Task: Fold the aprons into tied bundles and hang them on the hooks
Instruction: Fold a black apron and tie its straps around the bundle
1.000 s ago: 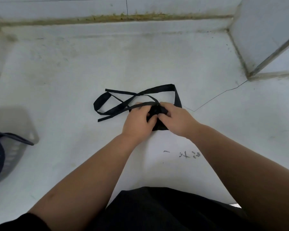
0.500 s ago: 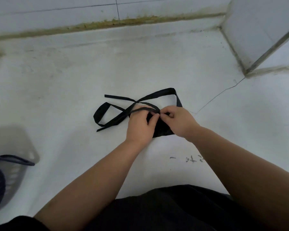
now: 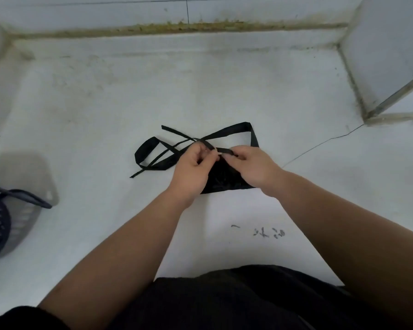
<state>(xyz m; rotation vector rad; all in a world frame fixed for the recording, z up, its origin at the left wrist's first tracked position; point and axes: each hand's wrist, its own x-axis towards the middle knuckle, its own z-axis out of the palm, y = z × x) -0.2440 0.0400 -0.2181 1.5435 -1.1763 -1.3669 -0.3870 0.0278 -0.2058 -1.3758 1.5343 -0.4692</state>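
Black apron bundle (image 3: 224,179) lies folded on white surface (image 3: 105,103), centre, directly under both hands. Vs 1 s ago: hands were pressed tight onto it, now raised a bit & apart, w/ a short run of strap (image 3: 225,151) stretched between them over the bundle's top. Left hand (image 3: 193,165) pinches one end of that run, right hand (image 3: 253,165) pinches the other, fingers curled. Loose straps (image 3: 146,151) unchanged, looped out to the left. Reads as fold done, tying just begun; no knot yet, hanging not started. Basket (image 3: 0,222) at far left edge
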